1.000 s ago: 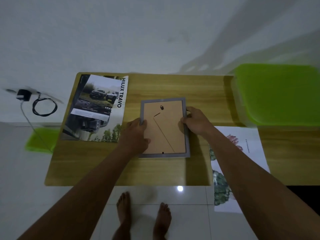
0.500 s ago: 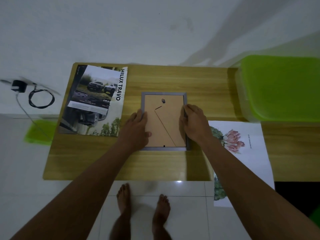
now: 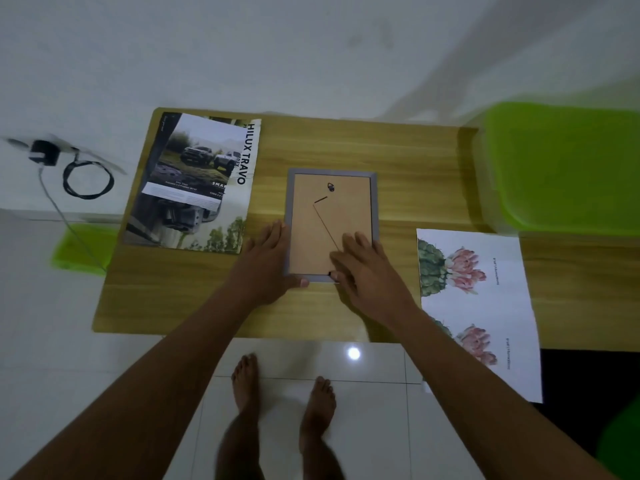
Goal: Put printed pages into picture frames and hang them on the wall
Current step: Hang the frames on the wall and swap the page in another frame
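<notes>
Right hand (image 3: 363, 268) slid down the picture frame (image 3: 330, 223) to its near corner, fingers flat. Left hand (image 3: 266, 261) flat against its left edge. Frame face-down on counter (image 3: 346, 147). Flower print (image 3: 485, 271) right of right hand.

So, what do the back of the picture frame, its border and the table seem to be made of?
Back board: looks like brown pressed fibreboard, matt, even colour without grain.
Border: grey, smooth, matt; plastic or painted wood, I cannot tell which.
Table: light wood or wood-look laminate, with long grain lines.
</notes>
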Action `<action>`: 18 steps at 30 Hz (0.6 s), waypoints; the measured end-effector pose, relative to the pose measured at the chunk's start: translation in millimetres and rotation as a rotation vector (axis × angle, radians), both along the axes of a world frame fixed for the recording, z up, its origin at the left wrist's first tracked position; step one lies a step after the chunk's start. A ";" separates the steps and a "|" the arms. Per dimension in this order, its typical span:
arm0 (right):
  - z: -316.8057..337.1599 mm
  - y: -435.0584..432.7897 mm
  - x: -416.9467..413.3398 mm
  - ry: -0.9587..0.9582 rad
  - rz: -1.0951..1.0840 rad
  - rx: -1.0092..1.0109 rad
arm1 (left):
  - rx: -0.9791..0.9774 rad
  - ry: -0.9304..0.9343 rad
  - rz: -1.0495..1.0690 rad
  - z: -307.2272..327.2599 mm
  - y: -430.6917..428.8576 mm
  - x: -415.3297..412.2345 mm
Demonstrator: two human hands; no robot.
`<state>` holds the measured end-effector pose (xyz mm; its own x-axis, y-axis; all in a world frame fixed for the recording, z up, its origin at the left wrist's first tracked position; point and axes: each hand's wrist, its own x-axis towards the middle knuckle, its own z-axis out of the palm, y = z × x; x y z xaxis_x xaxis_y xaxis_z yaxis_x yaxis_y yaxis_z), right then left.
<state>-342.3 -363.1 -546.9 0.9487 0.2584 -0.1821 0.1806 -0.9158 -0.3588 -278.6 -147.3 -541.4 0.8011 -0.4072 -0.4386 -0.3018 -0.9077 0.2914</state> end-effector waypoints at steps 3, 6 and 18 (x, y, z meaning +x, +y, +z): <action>-7.1 5.6 -9.5 0.026 -0.009 0.029 | 0.011 0.001 -0.015 -2.3 -0.4 1.0; -13.0 7.8 -13.7 -0.011 -0.012 0.041 | 0.021 -0.004 -0.027 -2.1 0.0 1.2; -13.6 18.3 -14.0 -0.048 -0.170 0.221 | 0.021 -0.006 -0.019 0.6 -0.3 -0.1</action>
